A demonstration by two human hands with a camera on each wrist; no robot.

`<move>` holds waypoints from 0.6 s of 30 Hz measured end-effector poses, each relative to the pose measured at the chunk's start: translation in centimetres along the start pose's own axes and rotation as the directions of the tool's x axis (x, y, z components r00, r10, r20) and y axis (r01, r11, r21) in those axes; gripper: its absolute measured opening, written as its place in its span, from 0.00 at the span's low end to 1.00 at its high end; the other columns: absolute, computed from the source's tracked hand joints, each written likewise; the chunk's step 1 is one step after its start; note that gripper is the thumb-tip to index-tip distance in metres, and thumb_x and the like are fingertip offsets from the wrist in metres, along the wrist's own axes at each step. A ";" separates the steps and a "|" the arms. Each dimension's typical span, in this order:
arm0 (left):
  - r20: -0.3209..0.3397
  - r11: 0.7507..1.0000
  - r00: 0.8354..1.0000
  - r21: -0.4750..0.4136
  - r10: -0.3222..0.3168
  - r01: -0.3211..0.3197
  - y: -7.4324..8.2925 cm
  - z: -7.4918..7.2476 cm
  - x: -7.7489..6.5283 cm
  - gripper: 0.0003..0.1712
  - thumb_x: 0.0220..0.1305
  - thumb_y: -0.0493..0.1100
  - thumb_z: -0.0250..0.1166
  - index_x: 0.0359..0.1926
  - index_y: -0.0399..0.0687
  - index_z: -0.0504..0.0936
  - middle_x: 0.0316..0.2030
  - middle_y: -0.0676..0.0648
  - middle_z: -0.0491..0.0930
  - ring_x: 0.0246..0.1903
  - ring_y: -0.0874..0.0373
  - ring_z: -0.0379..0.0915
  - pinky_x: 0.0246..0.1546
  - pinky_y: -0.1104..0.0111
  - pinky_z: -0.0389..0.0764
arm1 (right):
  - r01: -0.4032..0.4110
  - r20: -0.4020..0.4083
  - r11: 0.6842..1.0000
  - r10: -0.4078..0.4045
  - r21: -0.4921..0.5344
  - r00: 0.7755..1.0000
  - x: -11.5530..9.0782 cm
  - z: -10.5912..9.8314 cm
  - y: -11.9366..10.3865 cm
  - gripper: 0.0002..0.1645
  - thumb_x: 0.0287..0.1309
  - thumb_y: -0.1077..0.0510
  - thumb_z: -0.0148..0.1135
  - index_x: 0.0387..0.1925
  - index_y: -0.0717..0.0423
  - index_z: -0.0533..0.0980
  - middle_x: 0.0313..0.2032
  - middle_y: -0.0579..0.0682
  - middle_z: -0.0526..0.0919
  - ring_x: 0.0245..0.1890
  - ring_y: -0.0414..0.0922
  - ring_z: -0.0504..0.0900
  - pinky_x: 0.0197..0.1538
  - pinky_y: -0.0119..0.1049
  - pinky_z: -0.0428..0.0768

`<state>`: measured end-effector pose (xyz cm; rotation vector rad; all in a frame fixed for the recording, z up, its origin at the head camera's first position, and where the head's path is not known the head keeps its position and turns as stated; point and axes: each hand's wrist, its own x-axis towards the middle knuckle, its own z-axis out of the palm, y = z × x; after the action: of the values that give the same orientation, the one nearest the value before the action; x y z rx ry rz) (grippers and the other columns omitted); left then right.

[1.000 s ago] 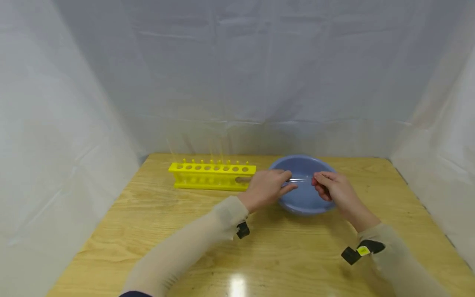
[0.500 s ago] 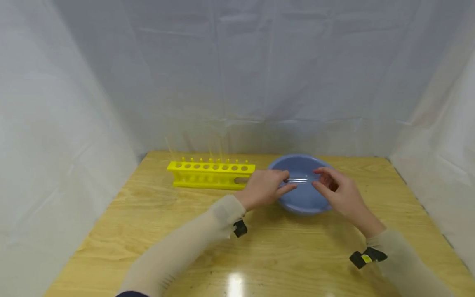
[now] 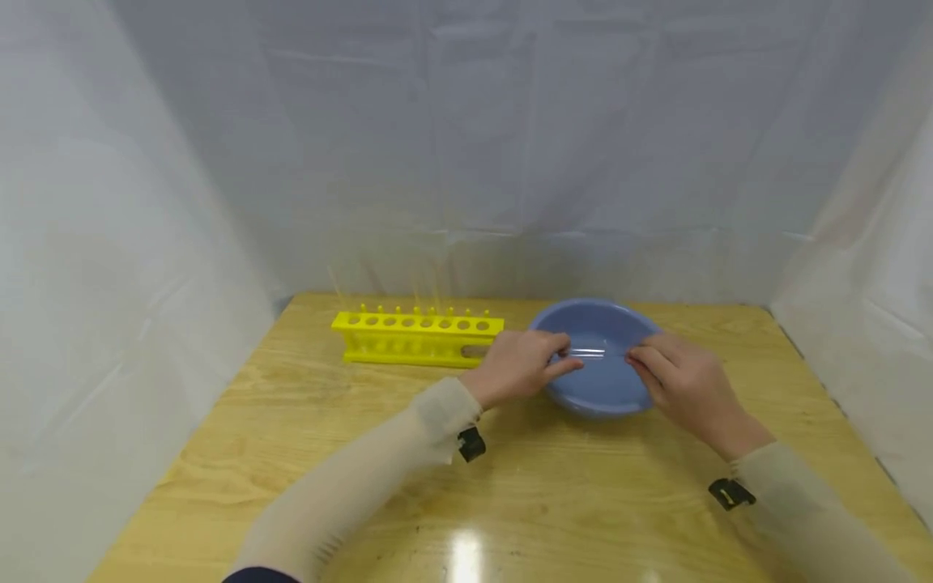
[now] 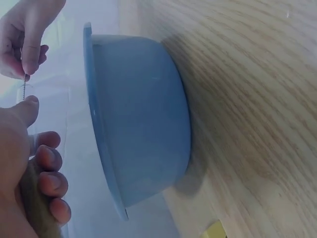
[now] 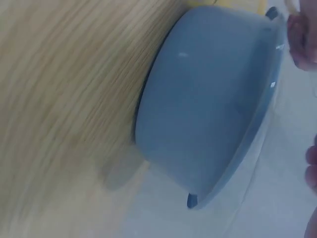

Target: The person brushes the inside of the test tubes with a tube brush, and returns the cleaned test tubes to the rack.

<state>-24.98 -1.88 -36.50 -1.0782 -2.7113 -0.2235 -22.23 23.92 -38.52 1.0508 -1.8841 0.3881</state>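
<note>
In the head view my left hand (image 3: 519,366) grips a clear glass test tube (image 3: 586,353) held level above the blue basin (image 3: 594,401). The tube's closed end pokes out left of the hand. Brown bristles of a test tube brush (image 4: 35,198) show inside it, behind my curled fingers in the left wrist view. A thin twisted wire of the brush leads from the tube's mouth to my right hand (image 3: 688,385), whose thumb and fingertips pinch it. The right wrist view catches only parts of the fingers at its right edge.
Left of the basin stands a yellow test tube rack (image 3: 408,344) with several pegs; a few clear tubes rise from it. Both stand near the back of a wooden table (image 3: 554,502). White sheeting (image 3: 466,146) hangs behind and at the sides.
My right hand loosened its fingers half a second ago and now pinches again, slightly farther right. The left hand and the tube stay nearly in place.
</note>
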 end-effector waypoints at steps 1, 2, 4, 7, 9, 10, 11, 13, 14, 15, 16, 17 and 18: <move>-0.009 1.000 1.000 0.016 0.004 -0.004 0.0 0.1 0.0 0.20 0.71 0.67 0.55 0.41 0.61 0.82 0.33 0.61 0.84 0.26 0.66 0.77 0.17 0.72 0.68 | -0.045 0.031 0.998 0.044 0.033 0.999 0.0 -0.1 -0.1 0.13 0.70 0.56 0.59 0.33 0.62 0.82 0.30 0.53 0.83 0.26 0.47 0.81 0.28 0.41 0.80; -0.019 0.999 1.000 0.038 0.011 -0.010 0.1 0.2 0.0 0.20 0.71 0.67 0.55 0.42 0.61 0.82 0.34 0.61 0.85 0.27 0.66 0.78 0.17 0.72 0.68 | -0.110 0.071 0.991 0.105 0.071 0.992 0.0 -0.3 -0.3 0.11 0.69 0.57 0.61 0.33 0.60 0.82 0.29 0.51 0.83 0.25 0.44 0.79 0.28 0.38 0.79; -0.047 0.996 0.998 0.082 0.038 -0.034 0.1 0.3 -0.1 0.20 0.70 0.67 0.56 0.43 0.60 0.83 0.34 0.60 0.85 0.27 0.66 0.79 0.17 0.72 0.68 | -0.303 0.194 0.937 0.269 0.172 0.943 0.1 -0.7 -0.6 0.06 0.66 0.59 0.64 0.32 0.56 0.81 0.27 0.47 0.80 0.23 0.40 0.75 0.28 0.33 0.75; -0.120 0.984 0.987 0.160 0.104 -0.085 0.1 0.6 -0.3 0.21 0.69 0.66 0.58 0.42 0.59 0.83 0.30 0.59 0.84 0.23 0.66 0.77 0.15 0.73 0.66 | -0.647 0.428 0.700 0.507 0.303 0.748 0.4 -1.4 -0.9 0.06 0.64 0.60 0.66 0.32 0.56 0.79 0.22 0.45 0.76 0.19 0.39 0.70 0.25 0.32 0.71; -0.170 0.974 0.975 0.198 0.144 -0.110 0.2 0.7 -0.4 0.20 0.68 0.66 0.59 0.40 0.58 0.82 0.26 0.59 0.81 0.20 0.66 0.74 0.13 0.73 0.63 | -0.815 0.574 0.467 0.583 0.342 0.575 0.8 -1.8 -0.8 0.11 0.67 0.57 0.63 0.31 0.60 0.77 0.20 0.47 0.74 0.18 0.41 0.69 0.24 0.35 0.71; -0.189 0.970 0.969 0.214 0.161 -0.119 0.2 0.8 -0.4 0.20 0.67 0.66 0.60 0.39 0.58 0.82 0.24 0.59 0.80 0.18 0.66 0.72 0.12 0.73 0.62 | -0.869 0.638 0.346 0.591 0.353 0.494 0.9 -1.9 -0.7 0.14 0.68 0.55 0.62 0.31 0.63 0.76 0.19 0.48 0.73 0.17 0.42 0.69 0.23 0.37 0.71; -0.202 0.967 0.964 0.223 0.173 -0.127 0.3 0.9 -0.4 0.19 0.67 0.66 0.60 0.38 0.58 0.81 0.23 0.59 0.79 0.17 0.66 0.70 0.12 0.73 0.61 | -0.906 0.693 0.222 0.586 0.361 0.420 1.0 -2.0 -0.5 0.16 0.69 0.55 0.61 0.31 0.63 0.75 0.19 0.48 0.72 0.17 0.42 0.69 0.23 0.37 0.71; -0.208 0.965 0.961 0.224 0.184 -0.136 0.3 1.1 -0.3 0.19 0.67 0.65 0.61 0.37 0.58 0.81 0.21 0.58 0.78 0.16 0.66 0.69 0.12 0.72 0.60 | -0.931 0.773 0.007 0.555 0.364 0.307 1.2 -2.1 -0.1 0.16 0.70 0.54 0.60 0.30 0.62 0.76 0.19 0.46 0.72 0.18 0.41 0.69 0.23 0.36 0.70; -0.200 0.966 0.963 0.222 0.182 -0.136 0.4 1.1 -0.3 0.19 0.67 0.65 0.61 0.37 0.57 0.81 0.22 0.58 0.78 0.17 0.66 0.69 0.12 0.73 0.60 | -0.928 0.800 -0.078 0.536 0.363 0.268 1.3 -2.2 0.0 0.15 0.70 0.55 0.59 0.28 0.60 0.77 0.19 0.45 0.73 0.18 0.40 0.70 0.23 0.34 0.70; -0.185 0.968 0.968 0.213 0.171 -0.130 0.4 1.2 -0.3 0.19 0.68 0.66 0.60 0.38 0.58 0.81 0.23 0.59 0.79 0.17 0.66 0.70 0.12 0.73 0.61 | -0.920 0.818 -0.145 0.524 0.363 0.240 1.4 -2.2 0.2 0.15 0.71 0.56 0.58 0.27 0.58 0.78 0.19 0.44 0.74 0.18 0.38 0.70 0.22 0.33 0.69; -0.169 0.972 0.973 0.200 0.155 -0.121 0.5 1.2 -0.2 0.20 0.68 0.66 0.59 0.39 0.58 0.81 0.23 0.59 0.79 0.18 0.66 0.71 0.12 0.73 0.62 | -0.912 0.828 -0.190 0.515 0.363 0.222 1.4 -2.1 0.3 0.14 0.71 0.57 0.58 0.27 0.56 0.79 0.19 0.43 0.74 0.18 0.37 0.70 0.23 0.31 0.68; -0.149 0.977 0.979 0.184 0.136 -0.108 0.5 1.2 -0.1 0.20 0.69 0.66 0.58 0.40 0.58 0.82 0.25 0.59 0.80 0.20 0.66 0.72 0.13 0.73 0.62 | -0.907 0.832 -0.212 0.512 0.365 0.215 1.3 -2.1 0.3 0.14 0.71 0.57 0.57 0.27 0.54 0.79 0.19 0.43 0.74 0.19 0.37 0.70 0.23 0.31 0.68; -0.131 0.982 0.984 0.164 0.118 -0.096 0.5 1.2 0.0 0.20 0.69 0.66 0.57 0.40 0.58 0.82 0.26 0.59 0.82 0.21 0.66 0.74 0.13 0.72 0.63 | -0.907 0.826 -0.201 0.519 0.369 0.221 1.3 -2.1 0.3 0.14 0.71 0.57 0.57 0.28 0.55 0.79 0.20 0.43 0.74 0.19 0.37 0.71 0.23 0.31 0.68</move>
<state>-24.77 -1.24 -37.65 -1.1147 -2.4913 -0.0629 -21.60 24.73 -36.31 0.2201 -2.5749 2.3656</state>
